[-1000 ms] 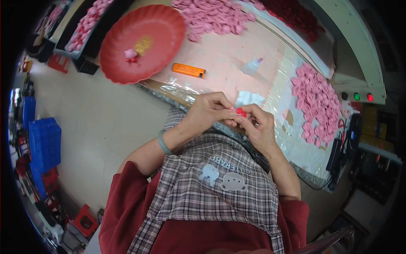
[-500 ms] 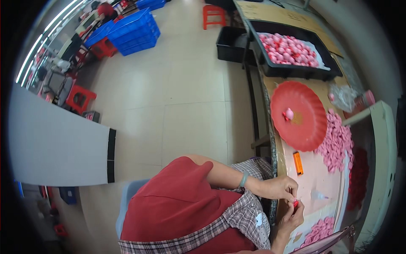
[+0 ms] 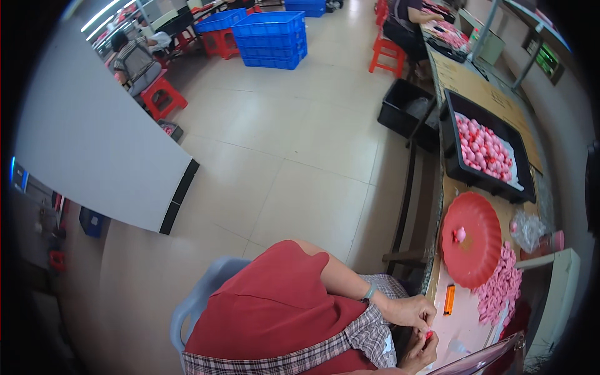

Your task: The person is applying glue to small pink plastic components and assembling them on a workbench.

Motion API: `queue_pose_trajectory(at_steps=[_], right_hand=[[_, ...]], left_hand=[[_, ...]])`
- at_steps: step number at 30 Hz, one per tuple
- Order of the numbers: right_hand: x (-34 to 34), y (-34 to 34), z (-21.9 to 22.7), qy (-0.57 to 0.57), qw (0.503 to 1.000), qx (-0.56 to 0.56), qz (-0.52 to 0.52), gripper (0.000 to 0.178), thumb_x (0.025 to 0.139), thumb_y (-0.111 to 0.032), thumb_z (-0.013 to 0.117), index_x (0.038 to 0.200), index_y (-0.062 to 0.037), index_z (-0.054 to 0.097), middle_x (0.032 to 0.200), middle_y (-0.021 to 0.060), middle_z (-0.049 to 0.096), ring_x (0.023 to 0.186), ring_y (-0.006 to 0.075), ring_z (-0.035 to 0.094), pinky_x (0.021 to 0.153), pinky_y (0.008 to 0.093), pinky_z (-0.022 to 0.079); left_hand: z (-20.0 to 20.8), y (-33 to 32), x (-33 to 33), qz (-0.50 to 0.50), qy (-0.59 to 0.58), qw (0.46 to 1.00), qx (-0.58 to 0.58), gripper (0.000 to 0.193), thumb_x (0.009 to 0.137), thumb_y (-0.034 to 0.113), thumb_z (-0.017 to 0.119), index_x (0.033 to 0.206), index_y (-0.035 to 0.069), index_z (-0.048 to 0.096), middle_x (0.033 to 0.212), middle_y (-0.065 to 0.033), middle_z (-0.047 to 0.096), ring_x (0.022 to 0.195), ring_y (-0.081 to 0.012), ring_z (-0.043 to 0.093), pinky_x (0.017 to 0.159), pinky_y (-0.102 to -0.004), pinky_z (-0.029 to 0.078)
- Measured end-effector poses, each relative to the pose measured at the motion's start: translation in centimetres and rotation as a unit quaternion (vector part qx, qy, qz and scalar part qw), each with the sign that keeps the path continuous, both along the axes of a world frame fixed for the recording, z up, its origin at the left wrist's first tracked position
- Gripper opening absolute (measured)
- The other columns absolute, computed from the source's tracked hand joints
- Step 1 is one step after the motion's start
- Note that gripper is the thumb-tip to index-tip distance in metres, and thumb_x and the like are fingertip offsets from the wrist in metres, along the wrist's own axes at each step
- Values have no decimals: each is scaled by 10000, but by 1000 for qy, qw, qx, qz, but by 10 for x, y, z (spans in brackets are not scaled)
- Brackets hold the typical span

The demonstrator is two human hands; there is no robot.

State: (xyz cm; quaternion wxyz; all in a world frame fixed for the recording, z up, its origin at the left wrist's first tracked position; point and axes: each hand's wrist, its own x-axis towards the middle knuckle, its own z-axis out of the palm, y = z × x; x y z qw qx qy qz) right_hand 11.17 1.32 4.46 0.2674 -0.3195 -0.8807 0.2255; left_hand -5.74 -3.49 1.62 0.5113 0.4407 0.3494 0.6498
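Note:
A small red-and-pink piece [image 3: 429, 335] sits at the fingertips of both my hands, over the near edge of the worktable. My left hand [image 3: 409, 310], with a pale green bangle at the wrist, pinches it from above. Just below, my right hand [image 3: 421, 354] is closed round its other side; my glasses' rim partly covers that area. An orange box-cutter-like tool [image 3: 449, 300] lies beside my left hand. Beyond it stands a red scalloped basin [image 3: 472, 269] holding one small pink piece [image 3: 459, 235]. Many pink curved pieces [image 3: 500, 287] are heaped next to the basin.
Farther along the table is a black tray [image 3: 459, 165] filled with pink-and-red balls. A clear plastic bag [image 3: 528, 230] lies near a pale table frame [image 3: 559, 287]. Another person [image 3: 406, 25] sits at the far end. Blue crates [image 3: 269, 40] and a white pillar [image 3: 100, 125] stand leftward.
The view has swung, so the table and basin sit lower and farther right, and a co-worker shows at the far end. My hands stay together on the small piece.

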Motion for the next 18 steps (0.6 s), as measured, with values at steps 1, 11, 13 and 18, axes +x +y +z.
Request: queue_pose_trajectory(at_steps=[1, 11, 13, 18], right_hand=[[-6, 0, 2, -53, 998, -29, -30, 236, 934, -208, 622, 1020, 12, 632, 920, 201, 647, 807, 327, 636, 703, 440, 495], [15, 10, -9, -211, 954, -204, -65, 438, 933, -348, 600, 1188, 8, 590, 1051, 176, 665, 944, 301, 623, 879, 376, 480], [31, 21, -39, -135, 966, -208, -68, 433, 941, -333, 588, 1197, 16, 578, 1055, 192, 649, 963, 286, 611, 894, 367, 471], [42, 22, -58, -88, 944, -309, -72, 437, 951, -326, 583, 1226, 11, 557, 1070, 163, 628, 965, 259, 593, 898, 352, 468]], left_hand=[[-1, -1, 1, -14, -19, 1000, -2, 144, 831, -28, 672, 743, -63, 563, 770, -121, 664, 732, -166, 710, 630, -258, 588], [-28, 2, 10, 90, 77, 993, 31, 150, 739, 7, 727, 719, -37, 585, 825, -112, 625, 718, -174, 692, 590, -267, 552], [-25, 1, 9, 102, 99, 987, 71, 142, 736, 1, 722, 723, -31, 584, 827, -113, 611, 702, -174, 677, 588, -271, 546], [-16, -6, 10, 87, 90, 990, 61, 138, 725, -17, 719, 716, -26, 581, 806, -111, 597, 693, -188, 659, 582, -275, 539]])
